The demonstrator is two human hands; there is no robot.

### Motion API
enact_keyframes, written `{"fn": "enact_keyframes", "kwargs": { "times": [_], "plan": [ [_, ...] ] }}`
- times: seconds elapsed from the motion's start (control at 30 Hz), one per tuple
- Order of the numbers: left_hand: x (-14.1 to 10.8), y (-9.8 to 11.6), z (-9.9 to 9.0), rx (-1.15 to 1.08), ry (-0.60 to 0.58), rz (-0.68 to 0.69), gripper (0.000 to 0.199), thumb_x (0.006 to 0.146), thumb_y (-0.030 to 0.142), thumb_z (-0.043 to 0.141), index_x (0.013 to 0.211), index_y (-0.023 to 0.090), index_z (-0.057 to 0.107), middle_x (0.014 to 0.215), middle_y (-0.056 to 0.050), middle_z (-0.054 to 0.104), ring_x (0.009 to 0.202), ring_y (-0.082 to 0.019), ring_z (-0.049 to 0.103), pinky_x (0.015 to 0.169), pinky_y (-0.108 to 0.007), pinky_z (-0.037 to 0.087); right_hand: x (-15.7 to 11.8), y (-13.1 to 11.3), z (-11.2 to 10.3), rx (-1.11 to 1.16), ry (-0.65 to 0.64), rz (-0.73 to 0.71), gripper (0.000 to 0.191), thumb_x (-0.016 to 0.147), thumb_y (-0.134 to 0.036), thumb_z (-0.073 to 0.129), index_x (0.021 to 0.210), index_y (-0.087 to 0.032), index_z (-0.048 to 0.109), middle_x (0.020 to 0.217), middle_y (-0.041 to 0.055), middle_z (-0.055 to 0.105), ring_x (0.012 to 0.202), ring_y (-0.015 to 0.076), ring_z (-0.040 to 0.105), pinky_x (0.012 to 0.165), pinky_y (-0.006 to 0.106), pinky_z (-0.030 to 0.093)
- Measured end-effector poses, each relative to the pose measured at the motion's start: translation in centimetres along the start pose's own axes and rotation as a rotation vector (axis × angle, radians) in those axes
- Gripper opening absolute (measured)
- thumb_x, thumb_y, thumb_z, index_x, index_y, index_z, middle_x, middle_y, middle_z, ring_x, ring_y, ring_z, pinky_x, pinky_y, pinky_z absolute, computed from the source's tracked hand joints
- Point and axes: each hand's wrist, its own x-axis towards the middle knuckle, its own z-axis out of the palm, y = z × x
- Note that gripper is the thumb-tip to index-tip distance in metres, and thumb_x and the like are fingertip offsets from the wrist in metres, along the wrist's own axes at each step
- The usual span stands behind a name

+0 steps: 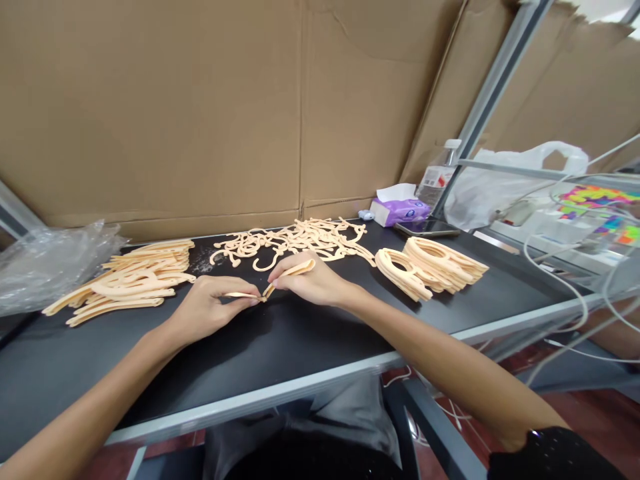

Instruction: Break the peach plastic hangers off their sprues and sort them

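Note:
My left hand (pixel 207 308) pinches a thin cream plastic hanger piece (pixel 240 295) between thumb and fingers. In my right hand (pixel 317 283) is a cream hanger arm (pixel 301 267), tilted, its lower end meeting the tip of the left piece just above the black table (pixel 320 347). Whether the two parts are joined cannot be made out. Behind my hands lies a loose heap of cream hanger hooks (pixel 310 237). Left of my left hand is a pile of hanger arms (pixel 143 283). Stacked hanger parts with oval openings (pixel 435 263) lie right of my right hand.
Clear plastic bags (pixel 55 260) lie at the left. A purple tissue pack (pixel 403 211), a phone (pixel 427 229) and a bottle (pixel 440 177) stand or lie at the back right. White cables (pixel 535 267) hang at the right. A cardboard wall (pixel 200 113) backs the table.

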Motion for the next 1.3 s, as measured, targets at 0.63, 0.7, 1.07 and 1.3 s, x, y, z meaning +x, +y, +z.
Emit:
{"fn": "enact_keyframes", "kwargs": {
  "times": [0.63, 0.7, 1.07, 1.3],
  "plan": [
    [-0.4, 0.2, 0.8, 0.061, 0.102, 0.059, 0.021, 0.086, 0.037, 0.061, 0.083, 0.024, 0.077, 0.085, -0.001, 0.079, 0.077, -0.017, 0.073, 0.076, -0.024, 0.055, -0.1, 0.4, 0.3, 0.105, -0.028, 0.069, 0.016, 0.073, -0.006, 0.059, 0.069, -0.013, 0.074, 0.06, -0.0009, 0.065, 0.062, 0.0108, 0.059, 0.062, 0.021, 0.042],
    [-0.4, 0.2, 0.9, 0.07, 0.119, 0.053, 0.021, 0.086, 0.038, 0.061, 0.083, 0.024, 0.077, 0.085, -0.001, 0.079, 0.076, -0.017, 0.073, 0.076, -0.024, 0.055, 0.0, 0.4, 0.4, 0.178, -0.021, 0.105, 0.016, 0.071, -0.006, 0.059, 0.068, -0.013, 0.073, 0.056, -0.0019, 0.062, 0.057, 0.0102, 0.057, 0.059, 0.021, 0.042],
    [-0.3, 0.5, 0.8, 0.039, 0.15, -0.024, 0.022, 0.083, 0.041, 0.063, 0.079, 0.025, 0.077, 0.08, 0.0, 0.078, 0.068, -0.016, 0.071, 0.069, -0.023, 0.055, 0.2, 0.5, 1.1, 0.369, 0.029, 0.271, 0.012, 0.066, -0.006, 0.06, 0.063, -0.013, 0.07, 0.052, -0.0015, 0.06, 0.05, 0.0102, 0.056, 0.051, 0.021, 0.044],
    [-0.2, 0.7, 0.8, 0.051, 0.143, -0.062, 0.023, 0.082, 0.041, 0.062, 0.079, 0.024, 0.077, 0.078, 0.001, 0.078, 0.064, -0.015, 0.068, 0.065, -0.023, 0.052, 0.2, 0.6, 1.4, 0.37, 0.036, 0.304, 0.011, 0.066, -0.008, 0.06, 0.064, -0.013, 0.07, 0.051, -0.002, 0.06, 0.05, 0.0101, 0.057, 0.051, 0.021, 0.045]
  ]
}}
